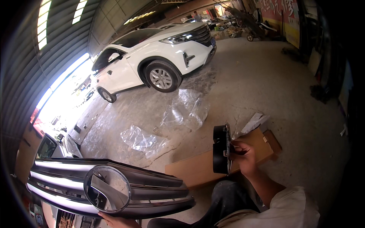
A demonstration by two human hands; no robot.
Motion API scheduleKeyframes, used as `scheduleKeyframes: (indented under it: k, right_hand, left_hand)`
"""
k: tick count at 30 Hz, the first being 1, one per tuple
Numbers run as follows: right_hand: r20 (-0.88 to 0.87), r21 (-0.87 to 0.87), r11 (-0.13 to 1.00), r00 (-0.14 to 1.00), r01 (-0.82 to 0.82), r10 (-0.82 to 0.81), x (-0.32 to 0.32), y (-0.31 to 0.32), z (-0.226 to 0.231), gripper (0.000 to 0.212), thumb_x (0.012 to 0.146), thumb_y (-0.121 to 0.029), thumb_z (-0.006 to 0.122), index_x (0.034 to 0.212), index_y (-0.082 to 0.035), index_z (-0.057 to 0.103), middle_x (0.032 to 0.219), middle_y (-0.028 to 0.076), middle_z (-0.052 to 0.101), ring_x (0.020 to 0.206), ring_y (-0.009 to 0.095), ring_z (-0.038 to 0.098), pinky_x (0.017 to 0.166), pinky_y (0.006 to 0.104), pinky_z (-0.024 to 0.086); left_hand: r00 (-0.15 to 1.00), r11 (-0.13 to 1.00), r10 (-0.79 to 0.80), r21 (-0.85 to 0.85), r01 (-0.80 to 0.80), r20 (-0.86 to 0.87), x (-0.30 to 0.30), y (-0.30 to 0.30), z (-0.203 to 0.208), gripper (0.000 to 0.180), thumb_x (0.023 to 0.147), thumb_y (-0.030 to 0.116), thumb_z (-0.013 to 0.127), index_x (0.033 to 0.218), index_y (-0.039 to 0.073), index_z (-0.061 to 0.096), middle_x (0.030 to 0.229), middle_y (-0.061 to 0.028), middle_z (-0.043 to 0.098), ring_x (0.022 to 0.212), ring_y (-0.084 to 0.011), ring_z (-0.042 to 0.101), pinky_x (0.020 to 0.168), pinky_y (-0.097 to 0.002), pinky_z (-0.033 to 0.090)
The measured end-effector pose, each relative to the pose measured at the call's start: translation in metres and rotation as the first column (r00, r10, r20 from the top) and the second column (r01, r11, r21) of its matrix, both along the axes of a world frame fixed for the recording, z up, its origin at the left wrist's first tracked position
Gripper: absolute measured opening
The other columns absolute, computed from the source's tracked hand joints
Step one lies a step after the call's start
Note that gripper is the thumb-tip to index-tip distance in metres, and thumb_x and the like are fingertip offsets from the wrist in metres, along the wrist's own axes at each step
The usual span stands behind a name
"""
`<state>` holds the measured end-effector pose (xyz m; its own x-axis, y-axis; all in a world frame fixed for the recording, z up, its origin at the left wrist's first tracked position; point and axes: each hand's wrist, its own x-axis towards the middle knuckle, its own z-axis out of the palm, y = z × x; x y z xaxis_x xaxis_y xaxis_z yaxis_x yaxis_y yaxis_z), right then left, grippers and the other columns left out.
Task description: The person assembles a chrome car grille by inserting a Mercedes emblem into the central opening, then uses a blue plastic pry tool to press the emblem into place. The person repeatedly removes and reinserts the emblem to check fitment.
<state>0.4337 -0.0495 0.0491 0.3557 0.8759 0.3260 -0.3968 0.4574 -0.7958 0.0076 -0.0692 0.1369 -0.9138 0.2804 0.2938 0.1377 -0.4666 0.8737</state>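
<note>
My right grip (243, 155) was closed on a round black disc part (221, 149), held edge-on above flat cardboard (197, 169) on the floor. My left grip (116, 219) (mostly hidden) supported the car grille (152, 186) from beneath, low and left.

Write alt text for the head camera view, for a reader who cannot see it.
A person's left hand holds up a dark car grille with chrome slats and a round ring at its centre, while the right hand grips a round black part edge-on. Behind lie a flat cardboard box, clear plastic sheets and a parked white car on a concrete floor.
</note>
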Motion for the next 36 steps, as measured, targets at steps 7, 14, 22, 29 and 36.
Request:
scheduleKeyframes:
  k: [7, 14, 22, 29, 36]
  right_hand:
    - [0.020, 0.009, 1.000, 1.000, -0.002, 0.002, -0.001, 0.002, -0.005, 0.040, 0.087, 0.010, 0.068, 0.127, 0.007, 0.061, 0.103, 0.010, 0.075, 0.087, 0.014, 0.071, 0.078, 0.0268, 0.056]
    - [0.036, -0.004, 1.000, 0.999, 0.004, -0.004, -0.003, 0.003, -0.004, 0.041, 0.087, 0.011, 0.068, 0.127, 0.007, 0.061, 0.102, 0.011, 0.075, 0.088, 0.015, 0.071, 0.078, 0.0276, 0.057]
    - [-0.011, 0.027, 0.999, 0.999, -0.043, 0.044, -0.003, 0.002, -0.003, 0.042, 0.087, 0.014, 0.069, 0.128, 0.008, 0.063, 0.105, 0.011, 0.075, 0.094, 0.014, 0.071, 0.084, 0.0256, 0.056]
    - [-0.008, 0.041, 0.998, 0.999, -0.049, 0.049, -0.005, 0.002, -0.003, 0.042, 0.087, 0.015, 0.068, 0.128, 0.007, 0.063, 0.106, 0.011, 0.075, 0.094, 0.014, 0.071, 0.086, 0.0265, 0.056]
    - [-0.031, 0.015, 0.998, 0.998, -0.057, 0.057, -0.005, -0.002, 0.005, 0.042, 0.086, 0.014, 0.070, 0.127, 0.007, 0.063, 0.104, 0.011, 0.075, 0.093, 0.014, 0.071, 0.086, 0.0264, 0.057]
  left_hand:
    - [0.999, 1.000, 0.024, -0.019, -0.025, -0.031, 0.001, -0.001, 0.001, 0.072, 0.101, 0.052, 0.053, 0.139, -0.009, 0.052, 0.139, -0.0270, 0.055, 0.123, -0.0368, 0.060, 0.101, -0.0503, 0.053]
    - [0.997, 0.998, 0.047, -0.037, -0.050, -0.061, 0.001, -0.006, 0.003, 0.071, 0.101, 0.051, 0.052, 0.140, -0.008, 0.052, 0.140, -0.0272, 0.054, 0.123, -0.0376, 0.059, 0.101, -0.0514, 0.053]
    - [0.992, 0.994, 0.080, -0.066, -0.087, -0.094, 0.003, -0.008, 0.004, 0.070, 0.102, 0.051, 0.051, 0.140, -0.008, 0.052, 0.141, -0.0275, 0.053, 0.124, -0.0385, 0.059, 0.101, -0.0527, 0.053]
    - [0.982, 0.988, 0.129, -0.061, -0.139, -0.138, -0.012, -0.005, -0.009, 0.071, 0.103, 0.049, 0.048, 0.145, -0.008, 0.048, 0.143, -0.0289, 0.051, 0.127, -0.0385, 0.057, 0.103, -0.0512, 0.053]
    - [0.966, 0.987, 0.137, -0.048, -0.151, -0.219, -0.013, -0.005, -0.011, 0.064, 0.105, 0.041, 0.039, 0.150, -0.005, 0.044, 0.145, -0.0301, 0.048, 0.130, -0.0407, 0.055, 0.103, -0.0532, 0.053]
